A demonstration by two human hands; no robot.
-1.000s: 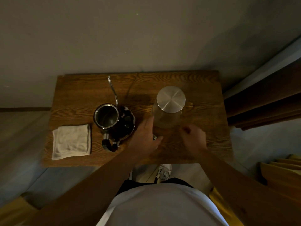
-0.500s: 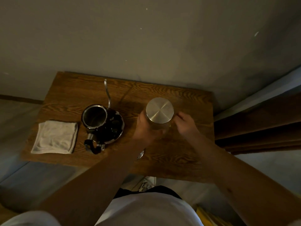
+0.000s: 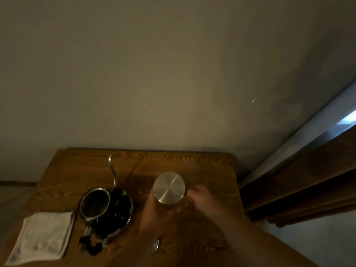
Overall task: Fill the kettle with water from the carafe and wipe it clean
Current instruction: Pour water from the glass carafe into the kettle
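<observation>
A glass carafe with a round steel lid [image 3: 169, 187] stands right of centre on the wooden table [image 3: 202, 166]. My left hand [image 3: 152, 212] wraps its left side and my right hand [image 3: 202, 199] grips its right side at the handle. Left of it sits the gooseneck kettle [image 3: 94, 203], lid off and mouth open, on a dark round base [image 3: 119, 212]. Its thin spout [image 3: 112, 172] points away from me and its black handle [image 3: 92, 242] faces me. A folded white cloth [image 3: 43, 235] lies flat at the table's left front.
A small shiny object, perhaps the kettle lid [image 3: 155, 245], peeks out under my left forearm. A plain wall [image 3: 173, 74] rises right behind the table. A dark wooden door or frame [image 3: 308, 180] stands close on the right.
Both hands have moved from the table in front of the carafe up onto its sides. My head has tilted up, so the table sits lower in view.
</observation>
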